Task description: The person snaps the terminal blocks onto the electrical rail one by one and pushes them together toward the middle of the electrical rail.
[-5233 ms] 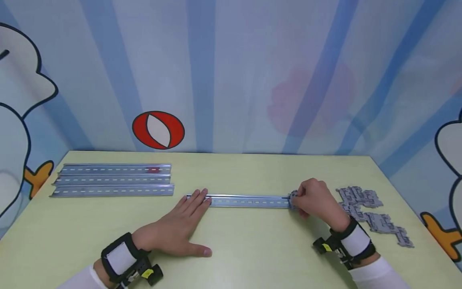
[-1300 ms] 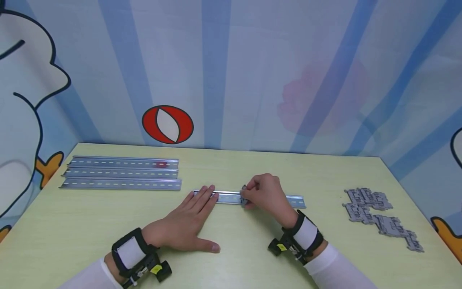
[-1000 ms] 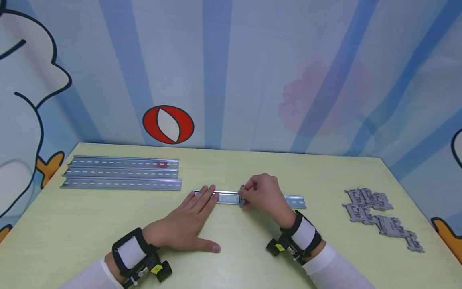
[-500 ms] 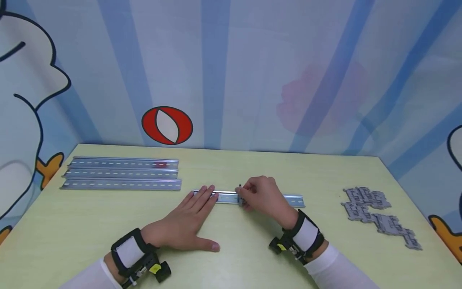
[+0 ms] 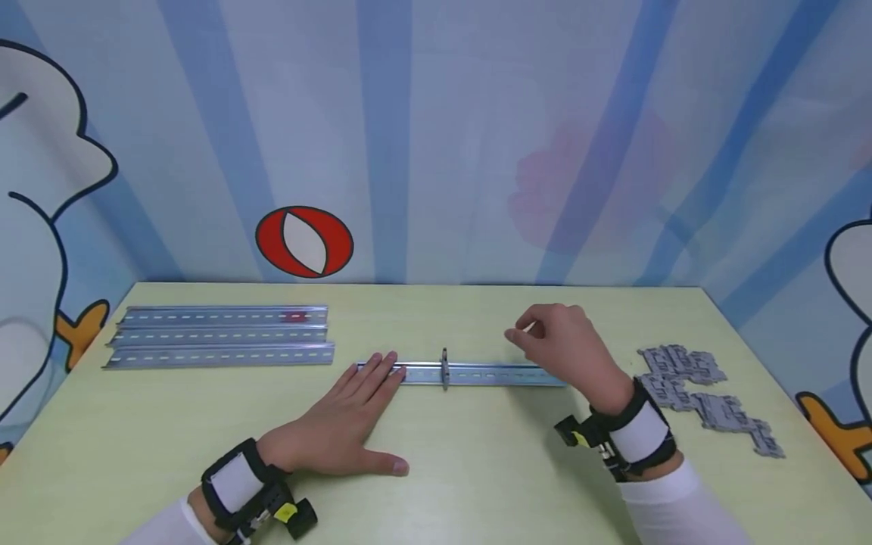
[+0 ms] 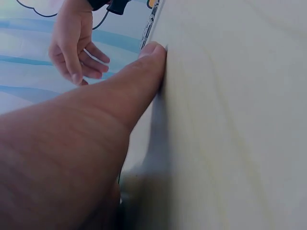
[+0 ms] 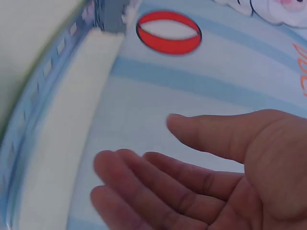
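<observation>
Right hand (image 7: 216, 177) empty, fingers loosely extended; metal rail (image 7: 45, 84) blurred, grey clip (image 7: 112, 17) on it.

Right hand (image 5: 565, 350) let go of small grey plastic clip-on terminal block (image 5: 445, 369), lifted up and to right of it, fingers loose, holding nothing. Block slid from right end of long slotted silver metal rail (image 5: 490, 375) to left-of-middle, standing alone.

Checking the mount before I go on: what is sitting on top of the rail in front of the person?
One grey terminal block stands clipped across the rail. The left hand has fingertips lying on the rail's left end, hiding it. The right hand hovers above, empty.
</observation>
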The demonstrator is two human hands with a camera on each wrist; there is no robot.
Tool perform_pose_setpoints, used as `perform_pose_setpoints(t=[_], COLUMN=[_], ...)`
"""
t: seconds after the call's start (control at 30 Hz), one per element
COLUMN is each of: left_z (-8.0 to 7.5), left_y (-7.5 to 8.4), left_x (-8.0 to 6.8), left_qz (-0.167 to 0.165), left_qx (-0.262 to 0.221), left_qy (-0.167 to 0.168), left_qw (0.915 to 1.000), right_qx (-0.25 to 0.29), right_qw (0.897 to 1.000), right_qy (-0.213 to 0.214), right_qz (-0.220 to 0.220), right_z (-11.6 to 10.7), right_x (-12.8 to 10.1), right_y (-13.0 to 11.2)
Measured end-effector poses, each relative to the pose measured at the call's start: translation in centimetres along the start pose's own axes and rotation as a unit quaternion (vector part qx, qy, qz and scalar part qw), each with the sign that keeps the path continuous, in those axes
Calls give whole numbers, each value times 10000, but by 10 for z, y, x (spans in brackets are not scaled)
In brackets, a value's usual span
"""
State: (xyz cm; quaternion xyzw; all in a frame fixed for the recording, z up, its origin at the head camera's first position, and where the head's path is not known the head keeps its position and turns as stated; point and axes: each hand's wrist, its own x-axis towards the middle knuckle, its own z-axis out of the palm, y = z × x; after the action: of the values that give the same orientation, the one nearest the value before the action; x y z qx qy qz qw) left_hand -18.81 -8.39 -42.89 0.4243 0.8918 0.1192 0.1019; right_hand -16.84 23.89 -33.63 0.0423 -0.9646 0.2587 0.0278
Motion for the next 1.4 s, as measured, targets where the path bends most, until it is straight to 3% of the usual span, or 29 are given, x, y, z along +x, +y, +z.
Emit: perform_pose_setpoints(t=[0.2,0.47,0.73,0.9,1.4], left_z=[-5,-6,-9,-9,-9], left_y=[5,5,7,9,15], left_x=[1,1,-2,-4,-4], left_qz=[45,-36,-44,-31,55], left_qx=[-65,-121,-168,-250,-277], left_qy=[-6,-63,-53,-13,60], left_qw=[10000,9999,9998,9997,9996], right_qx=[-544,-1269,-794,-823,-694], right_qw=[9945,9724,9633,9610,9579], right_qy=[-299,-695,-1105,-1285,-1200], right_qz=[846,1833,2314,2306,2515], right_z=[-47,-84,-87,-86,-86], right_x=[-19,-46,-55,-52,-55], right_y=[33,91,116,121,127])
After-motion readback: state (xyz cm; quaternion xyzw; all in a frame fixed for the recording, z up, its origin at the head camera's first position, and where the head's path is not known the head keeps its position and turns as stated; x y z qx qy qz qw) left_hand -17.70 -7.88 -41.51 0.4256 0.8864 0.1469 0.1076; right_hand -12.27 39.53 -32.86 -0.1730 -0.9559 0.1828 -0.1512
